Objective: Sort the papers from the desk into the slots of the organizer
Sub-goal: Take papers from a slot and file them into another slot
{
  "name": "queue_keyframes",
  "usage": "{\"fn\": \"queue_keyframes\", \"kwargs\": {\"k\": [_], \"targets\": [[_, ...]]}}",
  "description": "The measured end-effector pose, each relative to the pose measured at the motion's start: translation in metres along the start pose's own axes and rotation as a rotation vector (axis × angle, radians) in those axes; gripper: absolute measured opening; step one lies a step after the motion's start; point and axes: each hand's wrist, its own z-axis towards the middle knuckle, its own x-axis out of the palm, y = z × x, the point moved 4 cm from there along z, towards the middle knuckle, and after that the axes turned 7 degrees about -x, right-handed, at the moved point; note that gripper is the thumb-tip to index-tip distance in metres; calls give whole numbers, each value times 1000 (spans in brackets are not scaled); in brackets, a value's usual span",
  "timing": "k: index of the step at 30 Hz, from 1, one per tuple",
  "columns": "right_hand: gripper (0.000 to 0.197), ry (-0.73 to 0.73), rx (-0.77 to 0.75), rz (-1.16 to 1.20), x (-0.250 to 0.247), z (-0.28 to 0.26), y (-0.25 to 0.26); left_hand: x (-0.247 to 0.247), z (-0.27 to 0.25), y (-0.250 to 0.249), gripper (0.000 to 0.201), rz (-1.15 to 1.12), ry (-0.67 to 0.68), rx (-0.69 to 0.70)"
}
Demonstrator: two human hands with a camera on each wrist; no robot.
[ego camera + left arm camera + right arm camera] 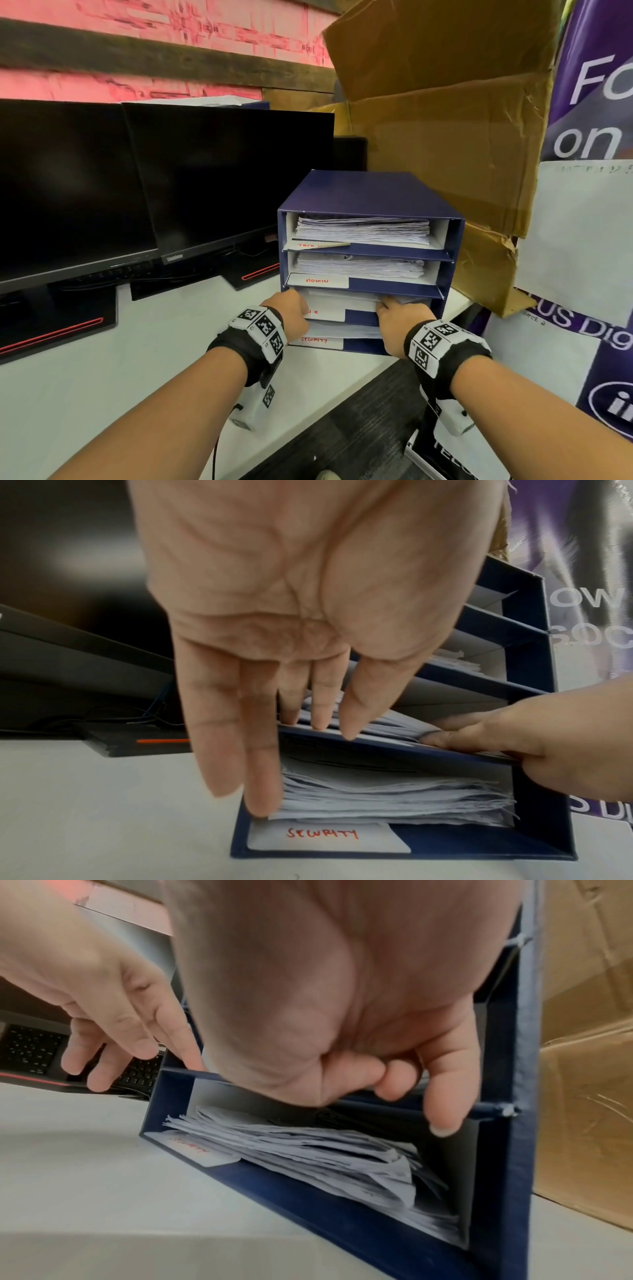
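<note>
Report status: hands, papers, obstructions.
Left hand open, fingers straight at third slot. Right hand pinching papers into that slot of organizer. Nothing blocking.

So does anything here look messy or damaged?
Yes. The cardboard box behind the organizer is torn and crumpled at its lower right corner. In the bottom slot, the papers lie ragged, edges fanned and curled. A small stick-like thing lies across the top slot's label.
</note>
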Motion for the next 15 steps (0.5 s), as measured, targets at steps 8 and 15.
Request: {"fn": "queue_keyframes", "kwargs": {"k": [8,15], "targets": [[74,4,-12,5,3,-9,-3,0,-6,7,30,5,32,4],[61,-20,-11,53,-9,-24,-7,-5,-17,6,27,15,38,41]]}}
